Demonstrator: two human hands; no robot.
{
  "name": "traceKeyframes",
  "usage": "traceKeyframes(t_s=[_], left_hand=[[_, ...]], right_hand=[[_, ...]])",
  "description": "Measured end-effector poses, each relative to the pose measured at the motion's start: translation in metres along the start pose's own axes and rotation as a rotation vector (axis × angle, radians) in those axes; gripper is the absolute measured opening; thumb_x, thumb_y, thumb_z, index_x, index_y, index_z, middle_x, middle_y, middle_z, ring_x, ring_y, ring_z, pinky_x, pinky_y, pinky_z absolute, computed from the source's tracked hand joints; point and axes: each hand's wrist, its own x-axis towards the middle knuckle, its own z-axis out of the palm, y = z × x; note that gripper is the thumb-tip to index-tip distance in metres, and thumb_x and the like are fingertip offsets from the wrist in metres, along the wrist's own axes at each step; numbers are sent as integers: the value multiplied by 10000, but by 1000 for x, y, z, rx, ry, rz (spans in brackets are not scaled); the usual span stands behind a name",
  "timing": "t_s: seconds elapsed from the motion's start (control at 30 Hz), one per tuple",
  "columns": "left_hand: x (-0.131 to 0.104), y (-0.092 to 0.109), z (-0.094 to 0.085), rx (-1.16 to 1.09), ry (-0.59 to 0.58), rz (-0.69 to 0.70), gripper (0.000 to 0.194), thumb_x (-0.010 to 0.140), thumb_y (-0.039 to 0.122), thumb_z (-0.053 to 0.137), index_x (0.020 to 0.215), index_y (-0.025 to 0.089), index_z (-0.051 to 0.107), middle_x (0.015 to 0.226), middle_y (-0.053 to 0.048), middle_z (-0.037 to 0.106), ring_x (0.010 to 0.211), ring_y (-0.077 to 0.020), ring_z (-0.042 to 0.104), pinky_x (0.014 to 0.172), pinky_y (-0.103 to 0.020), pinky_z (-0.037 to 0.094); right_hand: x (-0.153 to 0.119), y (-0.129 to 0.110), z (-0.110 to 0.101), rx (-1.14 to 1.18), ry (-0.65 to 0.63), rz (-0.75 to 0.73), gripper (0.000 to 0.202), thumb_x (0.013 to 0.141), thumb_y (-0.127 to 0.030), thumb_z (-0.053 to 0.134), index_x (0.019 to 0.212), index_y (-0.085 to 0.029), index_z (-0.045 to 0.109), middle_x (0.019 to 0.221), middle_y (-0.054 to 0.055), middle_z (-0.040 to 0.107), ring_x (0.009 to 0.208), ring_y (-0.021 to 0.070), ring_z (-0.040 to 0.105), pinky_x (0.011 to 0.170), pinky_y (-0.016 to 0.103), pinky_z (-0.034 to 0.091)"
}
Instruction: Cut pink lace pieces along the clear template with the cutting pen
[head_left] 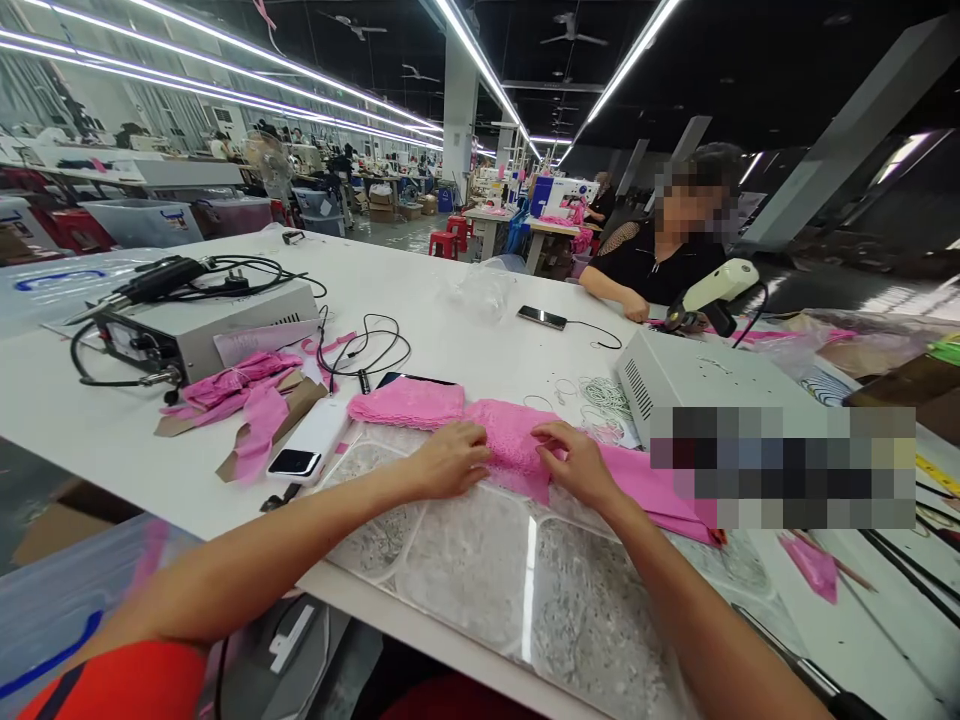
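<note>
A piece of pink lace fabric [517, 440] lies in front of me on a clear-covered, stone-patterned board [465, 560]. My left hand [450, 460] is at its left edge, with curled fingers closed on the cloth. At the right edge, my right hand [577, 465] has bent fingers and thumb on the lace, pinching it loosely. A folded pink lace stack [409, 402] lies just beyond my left hand. To the right of my right hand stretches a smooth pink fabric strip [652, 490], partly hidden by my forearm.
A grey box device [247, 320] with a black handheld tool [161, 280] stands left, near pink scraps [251, 390] and a white phone-like device [307, 440]. Another grey box [712, 380] stands right. A black phone [541, 317] lies farther back. Across the table sits a person [660, 250].
</note>
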Motion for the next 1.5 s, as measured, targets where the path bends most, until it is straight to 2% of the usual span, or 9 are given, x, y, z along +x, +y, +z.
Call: traceKeyframes(t_s=[0.2,0.43,0.6,0.73,0.87,1.0,1.17,1.3,1.5], left_hand=[[7,21,21,-59,-41,52,192,914,163,533,752,149,635,868,-67,578,818,-189,527,748,-312,412],[-39,40,-16,-243,-137,186,141,889,150,577,767,175,644,876,-15,605,763,-117,576,712,-215,442],[-50,45,-30,-383,-181,227,191,936,143,510,1013,191,678,977,-39,671,868,-135,648,790,-216,490],[-36,25,-14,-157,-152,288,305,947,206,519,1237,217,615,1387,-89,549,1294,-266,495,1067,-398,397],[-44,17,-5,22,-166,245,330,980,322,494,1280,216,580,1362,-102,566,1242,-253,537,1033,-376,426],[-77,30,-14,177,-151,47,290,981,352,478,1179,187,612,1236,-114,623,970,-249,627,859,-389,487],[-102,29,-25,139,-152,-64,223,983,317,471,1082,215,643,1132,-89,643,876,-210,615,772,-334,464],[-79,9,-23,39,-96,-161,205,972,239,476,898,170,654,938,-68,652,841,-188,599,772,-305,449],[-18,-17,-8,29,-44,-218,66,889,155,572,905,149,635,1009,-97,625,921,-221,578,788,-329,451]], right_hand=[[-24,-19,-14,-70,-91,23,160,809,-201,528,865,-204,678,840,35,679,673,135,595,622,278,494],[-70,-45,-26,-166,-281,77,165,863,-202,536,892,-225,697,840,25,700,674,141,621,605,266,489],[-102,-73,-4,-180,-303,-125,239,897,-197,519,1084,-221,666,1039,77,694,912,180,671,795,314,565],[-114,-83,17,-237,-278,-344,323,870,-187,566,1187,-197,627,1199,116,661,1086,243,636,907,404,561],[-117,-74,19,-264,-278,-426,268,876,-166,560,1128,-178,652,1176,103,681,1097,244,633,924,421,560],[-111,-67,12,-230,-299,-461,260,890,-168,554,1130,-189,650,1177,91,685,1133,227,616,948,401,545],[-88,-65,10,-148,-352,-431,193,914,-207,531,1039,-221,678,1035,63,721,1009,200,650,902,381,542],[-46,-54,16,-145,-218,-221,181,896,-214,516,972,-223,680,973,71,709,919,199,655,812,357,547],[14,-33,33,-207,-146,-65,139,807,-225,583,924,-193,651,941,74,674,888,209,627,800,370,520]])
